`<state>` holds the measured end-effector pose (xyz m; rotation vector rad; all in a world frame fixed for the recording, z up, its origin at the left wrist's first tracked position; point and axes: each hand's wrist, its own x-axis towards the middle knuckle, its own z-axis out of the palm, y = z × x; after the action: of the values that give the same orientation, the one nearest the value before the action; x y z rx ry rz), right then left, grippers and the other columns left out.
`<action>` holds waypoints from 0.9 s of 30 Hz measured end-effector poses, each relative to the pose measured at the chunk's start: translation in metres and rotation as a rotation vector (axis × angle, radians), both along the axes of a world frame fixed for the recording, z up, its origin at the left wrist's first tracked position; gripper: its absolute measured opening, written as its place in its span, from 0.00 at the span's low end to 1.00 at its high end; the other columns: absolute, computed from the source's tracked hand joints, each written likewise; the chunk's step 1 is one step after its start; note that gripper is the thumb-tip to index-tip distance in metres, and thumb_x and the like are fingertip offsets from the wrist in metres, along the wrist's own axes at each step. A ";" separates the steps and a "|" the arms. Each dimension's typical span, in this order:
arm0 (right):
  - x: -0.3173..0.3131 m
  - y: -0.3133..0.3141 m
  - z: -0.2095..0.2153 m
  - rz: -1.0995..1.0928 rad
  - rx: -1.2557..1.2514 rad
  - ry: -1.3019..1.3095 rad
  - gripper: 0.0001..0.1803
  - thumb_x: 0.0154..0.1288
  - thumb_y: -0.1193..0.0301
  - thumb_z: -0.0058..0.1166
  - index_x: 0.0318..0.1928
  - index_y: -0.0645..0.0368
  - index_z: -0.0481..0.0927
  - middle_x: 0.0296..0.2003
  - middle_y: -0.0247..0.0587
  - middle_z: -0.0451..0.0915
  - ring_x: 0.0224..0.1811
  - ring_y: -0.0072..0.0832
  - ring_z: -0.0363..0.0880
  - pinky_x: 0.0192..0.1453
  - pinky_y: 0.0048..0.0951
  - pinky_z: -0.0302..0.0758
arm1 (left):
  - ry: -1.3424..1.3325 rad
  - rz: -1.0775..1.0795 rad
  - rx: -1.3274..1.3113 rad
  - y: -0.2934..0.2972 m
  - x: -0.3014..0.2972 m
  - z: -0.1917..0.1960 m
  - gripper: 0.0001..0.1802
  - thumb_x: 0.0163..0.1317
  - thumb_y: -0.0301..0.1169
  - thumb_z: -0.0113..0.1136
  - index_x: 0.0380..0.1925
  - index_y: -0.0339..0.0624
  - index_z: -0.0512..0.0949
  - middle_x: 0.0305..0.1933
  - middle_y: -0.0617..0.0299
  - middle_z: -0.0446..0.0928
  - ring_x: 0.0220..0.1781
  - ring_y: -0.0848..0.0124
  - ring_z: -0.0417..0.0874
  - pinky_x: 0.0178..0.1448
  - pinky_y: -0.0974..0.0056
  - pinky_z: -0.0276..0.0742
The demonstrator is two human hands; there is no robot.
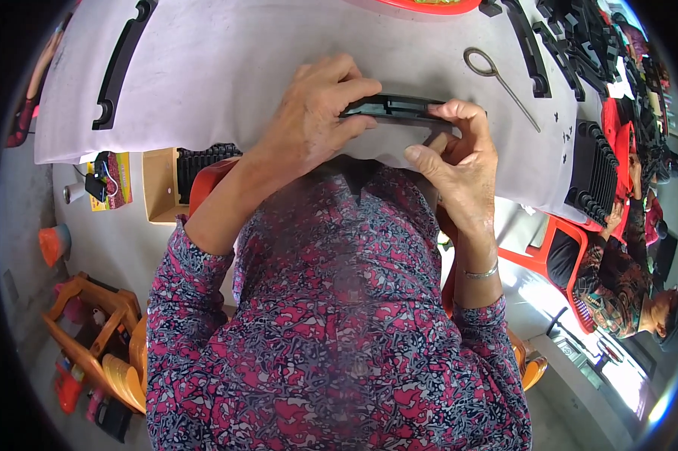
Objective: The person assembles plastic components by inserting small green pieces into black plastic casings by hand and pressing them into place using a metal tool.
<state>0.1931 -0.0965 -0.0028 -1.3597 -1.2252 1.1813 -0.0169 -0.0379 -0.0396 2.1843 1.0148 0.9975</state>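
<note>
A slim black plastic bar (pixel 405 107) with a hollow, ribbed side facing me is held crosswise at the table's near edge. My left hand (pixel 312 109) grips its left end, fingers along the far side and thumb on the near side. At the right end, my right hand (pixel 463 161) has its index fingertip on the bar, with other fingers curled beneath. The right thumb stands away from the bar, nearer to my body. A metal rod with a ring at one end (pixel 508 89) lies on the table to the right of my right hand.
One black bar (pixel 124 64) lies at the table's left, another (pixel 530 52) at the right. Many black parts (pixel 579 37) are heaped at the far right. A red bowl (pixel 436 7) stands at the far edge. To the right, a person (pixel 617 293) sits by a red chair (pixel 542 255).
</note>
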 end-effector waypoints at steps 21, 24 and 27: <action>-0.004 0.048 0.030 0.642 0.619 -0.860 0.16 0.53 0.77 0.66 0.44 0.57 0.80 0.37 0.38 0.80 0.33 0.38 0.82 0.34 0.37 0.78 | -0.043 0.042 0.046 0.002 -0.001 -0.011 0.23 0.49 0.30 0.74 0.47 0.41 0.83 0.40 0.61 0.77 0.43 0.60 0.79 0.52 0.58 0.73; -0.009 0.054 0.038 0.758 0.646 -1.024 0.15 0.55 0.75 0.64 0.43 0.56 0.77 0.36 0.36 0.78 0.36 0.37 0.83 0.37 0.38 0.80 | -0.046 0.028 0.062 0.004 -0.002 -0.011 0.22 0.49 0.28 0.72 0.47 0.42 0.83 0.41 0.60 0.78 0.45 0.59 0.80 0.52 0.58 0.73; -0.007 0.057 0.033 0.856 0.674 -1.120 0.15 0.56 0.74 0.63 0.44 0.55 0.75 0.37 0.36 0.78 0.37 0.36 0.83 0.39 0.37 0.81 | -0.044 -0.002 0.049 0.005 -0.003 -0.014 0.22 0.49 0.26 0.69 0.48 0.42 0.83 0.41 0.60 0.78 0.46 0.58 0.80 0.53 0.58 0.74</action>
<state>0.1864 -0.0400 0.0300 -0.9151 -2.8670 0.2701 -0.0198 -0.0330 -0.0539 2.1921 0.9769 1.0754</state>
